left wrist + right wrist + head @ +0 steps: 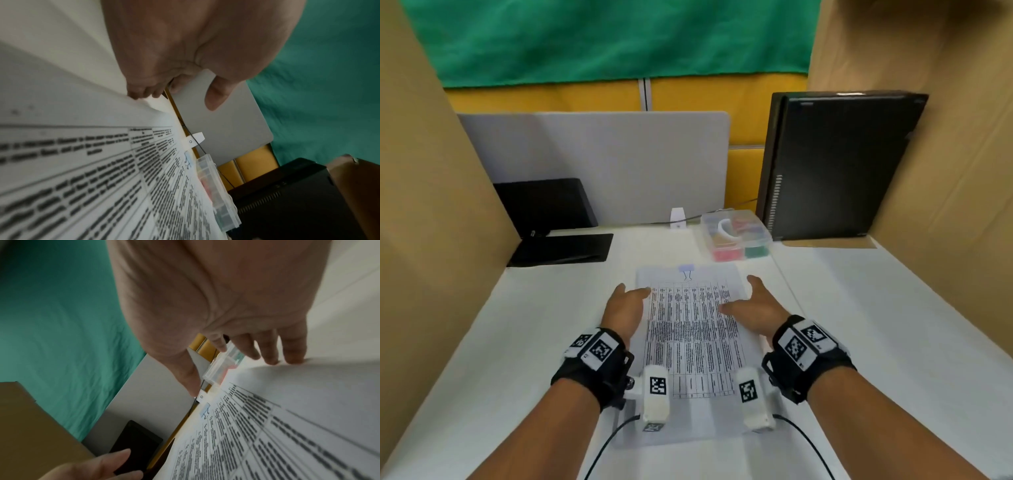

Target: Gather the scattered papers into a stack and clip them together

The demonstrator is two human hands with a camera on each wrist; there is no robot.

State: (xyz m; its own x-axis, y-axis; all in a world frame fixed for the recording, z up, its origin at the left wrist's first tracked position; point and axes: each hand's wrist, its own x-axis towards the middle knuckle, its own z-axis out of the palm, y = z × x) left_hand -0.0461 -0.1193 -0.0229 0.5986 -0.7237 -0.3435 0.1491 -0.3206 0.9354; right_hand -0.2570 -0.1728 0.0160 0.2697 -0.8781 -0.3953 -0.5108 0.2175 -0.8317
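Note:
A stack of printed papers (690,342) with a table of text lies on the white table (876,325) in front of me. A pale blue binder clip (686,270) sits on its far edge, handles flat on the top sheet; it also shows in the wrist views as the clip (187,160) and the clip (205,410). My left hand (633,290) is at the stack's left edge, fingers (144,94) touching the slightly raised paper edge, thumb free. My right hand (739,294) is at the right edge, straight fingers (287,358) against the paper. Neither hand grips anything.
A clear plastic box (736,236) of coloured clips stands just behind the stack. A black upright case (839,164) leans at the back right, a black stand (551,222) at the back left. Cardboard walls (431,205) close both sides; a grey panel (602,164) stands behind.

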